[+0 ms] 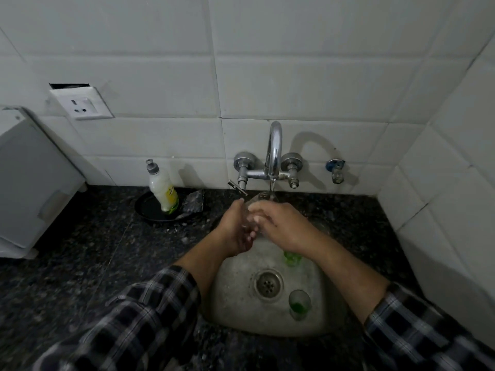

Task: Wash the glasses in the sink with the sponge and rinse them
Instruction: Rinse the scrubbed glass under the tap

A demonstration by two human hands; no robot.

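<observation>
Seen from the head camera, the left hand (237,228) and the right hand (281,226) both hold one clear glass (261,197) up under the tap (274,151), above the back of the sink (235,303). The fingers of both hands are curled round it. Water seems to run from the tap into it, so this looks like the rinse step. Two more wait down in the sink: a glass with a green bottom (299,303) near the drain (268,283), and a green glass (292,258) partly hidden under the right arm. Next, I think, the clear glass needs a safe spot on the surface (107,250), held tight because wet glass is slippery.
</observation>
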